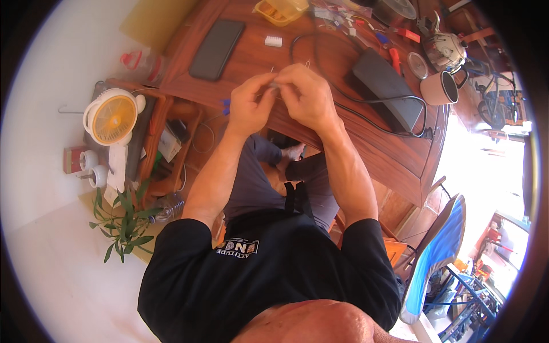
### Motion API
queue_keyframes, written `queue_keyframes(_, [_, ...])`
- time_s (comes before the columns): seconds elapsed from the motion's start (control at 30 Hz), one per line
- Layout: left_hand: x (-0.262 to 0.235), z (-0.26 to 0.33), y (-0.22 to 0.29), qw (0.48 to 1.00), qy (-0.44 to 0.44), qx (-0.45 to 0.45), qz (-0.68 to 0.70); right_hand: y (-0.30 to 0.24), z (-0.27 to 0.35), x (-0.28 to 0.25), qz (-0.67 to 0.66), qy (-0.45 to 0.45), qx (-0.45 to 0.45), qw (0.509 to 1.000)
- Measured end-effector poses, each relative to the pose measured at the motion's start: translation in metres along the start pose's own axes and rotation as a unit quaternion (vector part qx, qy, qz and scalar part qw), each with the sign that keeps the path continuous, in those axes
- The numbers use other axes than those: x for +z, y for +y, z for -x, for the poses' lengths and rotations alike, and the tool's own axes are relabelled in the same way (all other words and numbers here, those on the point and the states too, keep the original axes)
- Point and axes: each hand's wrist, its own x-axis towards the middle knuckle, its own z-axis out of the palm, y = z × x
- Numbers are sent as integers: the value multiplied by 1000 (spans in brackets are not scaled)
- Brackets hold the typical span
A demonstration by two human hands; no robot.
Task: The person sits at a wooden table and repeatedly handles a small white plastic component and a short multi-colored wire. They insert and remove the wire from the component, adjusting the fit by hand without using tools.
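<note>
Over the near edge of the wooden desk (260, 54), my left hand (251, 104) and my right hand (309, 97) meet with fingertips pinched together. Between them is a tiny pale piece, mostly hidden by the fingers and too small to name. A thin, wire-like tip sticks up beside the left fingers, and a fine looped one rises behind the right hand. Just left of my left wrist shows something small and blue (226, 106). Beyond the hands lie a small white ridged block (273, 41) and a flat dark slab (217, 49).
A long black box (389, 88) with a black cable lies to the right, near a mug (439, 88) and a kettle (446, 51). A yellow container (280, 11) and loose wires sit at the back. Leftward stand a small fan (113, 118) and a plant (124, 223).
</note>
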Motion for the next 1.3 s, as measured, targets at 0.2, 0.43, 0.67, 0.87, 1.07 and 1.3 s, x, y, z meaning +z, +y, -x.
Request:
queue_keyframes(0.2, [3,-1,-4,999,12,33,-32,-1,2,-1,-24,23,32,999])
queue_keyframes(0.43, [4,1,-20,999,20,23,16,16,-2,-14,-11,172,148,974])
queue_keyframes(0.67, [2,-2,-11,981,63,-43,178,29,6,3,135,8,119,984])
queue_keyframes(0.87, [-8,-13,6,948,90,-117,282,37,8,7,175,4,81,981])
queue_keyframes(1.07, [-20,-26,33,942,54,-114,311,38,8,4,132,83,38,987])
queue_keyframes(1.3, [-18,-26,53,917,47,-172,356,25,9,-4,-81,69,130,986])
